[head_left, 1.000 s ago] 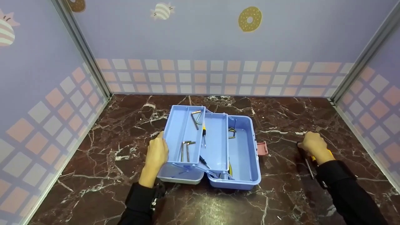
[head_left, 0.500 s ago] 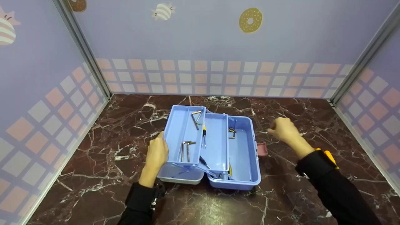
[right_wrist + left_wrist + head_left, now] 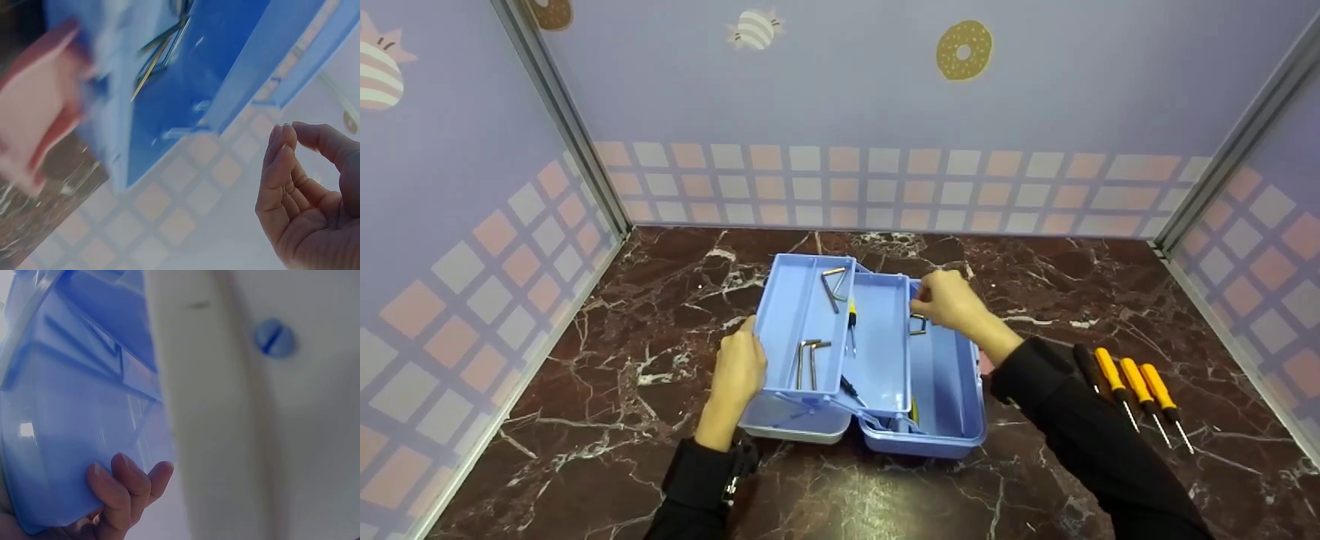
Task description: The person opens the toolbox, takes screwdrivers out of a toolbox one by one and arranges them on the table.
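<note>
A blue toolbox [image 3: 973,394] stands unfolded on the table, with its stepped trays [image 3: 781,322] spread to the left. My left hand [image 3: 739,364] grips its left side; in the left wrist view the fingers [image 3: 132,481] curl round the edge of a blue plastic wall. Over the back of the right-hand compartment is my right hand [image 3: 952,300]. Its fingers are loosely bent, thumb and fingertips close together, with nothing visible between them in the right wrist view. Just below it lie bent metal hex keys [image 3: 918,324]. More hex keys [image 3: 806,364] lie in the upper left tray.
Several screwdrivers, most with yellow handles [image 3: 1136,379] and one black [image 3: 1084,364], lie on the marbled table at the right. Another yellow screwdriver [image 3: 852,319] is inside the toolbox. A pink latch [image 3: 45,101] sticks out from its right side. Patterned walls enclose the table.
My right hand has left the screwdrivers at the right and swung left to the toolbox's right compartment, uncovering them on the table. The left hand has stayed on the toolbox.
</note>
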{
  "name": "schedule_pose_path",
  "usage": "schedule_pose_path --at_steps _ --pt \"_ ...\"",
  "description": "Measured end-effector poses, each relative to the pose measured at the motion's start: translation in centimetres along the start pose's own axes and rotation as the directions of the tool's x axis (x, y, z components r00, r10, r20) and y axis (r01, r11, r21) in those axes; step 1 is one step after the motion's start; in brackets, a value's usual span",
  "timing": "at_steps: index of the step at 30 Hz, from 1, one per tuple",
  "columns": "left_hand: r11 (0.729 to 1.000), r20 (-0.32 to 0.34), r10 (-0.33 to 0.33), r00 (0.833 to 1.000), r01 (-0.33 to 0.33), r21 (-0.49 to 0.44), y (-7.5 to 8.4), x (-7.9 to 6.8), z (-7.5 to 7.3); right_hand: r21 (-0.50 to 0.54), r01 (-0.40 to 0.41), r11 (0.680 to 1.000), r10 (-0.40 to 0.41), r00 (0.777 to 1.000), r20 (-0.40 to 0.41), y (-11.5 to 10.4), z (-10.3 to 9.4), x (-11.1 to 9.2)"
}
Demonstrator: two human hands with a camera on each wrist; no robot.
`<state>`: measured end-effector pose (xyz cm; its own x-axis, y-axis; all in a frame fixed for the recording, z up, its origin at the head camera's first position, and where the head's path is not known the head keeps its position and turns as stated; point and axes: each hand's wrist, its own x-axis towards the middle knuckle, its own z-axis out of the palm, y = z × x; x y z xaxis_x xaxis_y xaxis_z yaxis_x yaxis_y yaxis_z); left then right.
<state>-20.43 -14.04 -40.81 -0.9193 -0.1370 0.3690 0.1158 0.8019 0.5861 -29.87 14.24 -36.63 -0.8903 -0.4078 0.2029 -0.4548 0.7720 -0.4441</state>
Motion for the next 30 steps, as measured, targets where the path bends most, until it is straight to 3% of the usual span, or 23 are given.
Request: schedule_pose_path --at_steps 3,9,17,22,26,30 --pt "1.000 -0.001 0.001 1.000 -0.001 -0.003 0.0 0.1 0.0 -0.033 0.036 0.999 -0.036 0.999 0.011 -1.2 1.2 0.7" --pt "1.000 0.003 -0.017 1.000 0.017 0.000 0.0 0.0 0.0 -0.026 0.033 0.999 -0.030 0.991 0.127 -3.2 3.0 2.0" --pt "1.000 0.006 -0.019 1.000 0.019 -0.004 0.1 0.0 -0.1 -0.080 0.032 0.996 -0.017 0.984 0.178 -4.3 4.5 4.0" --pt "1.000 -0.001 -0.015 1.000 0.015 -0.010 0.2 0.0 -0.1 -0.090 0.090 0.992 -0.078 0.989 0.128 -0.9 8.0 6.4" --pt "1.000 0.006 -0.025 1.000 0.025 -0.003 0.2 0.0 0.0 -0.117 0.034 0.993 -0.014 0.986 0.166 0.2 9.4 7.5" --pt "0.999 0.017 -0.042 0.999 0.042 0.002 0.1 0.0 -0.1 -0.168 0.030 0.985 -0.008 0.991 0.133 1.0 10.9 8.3"
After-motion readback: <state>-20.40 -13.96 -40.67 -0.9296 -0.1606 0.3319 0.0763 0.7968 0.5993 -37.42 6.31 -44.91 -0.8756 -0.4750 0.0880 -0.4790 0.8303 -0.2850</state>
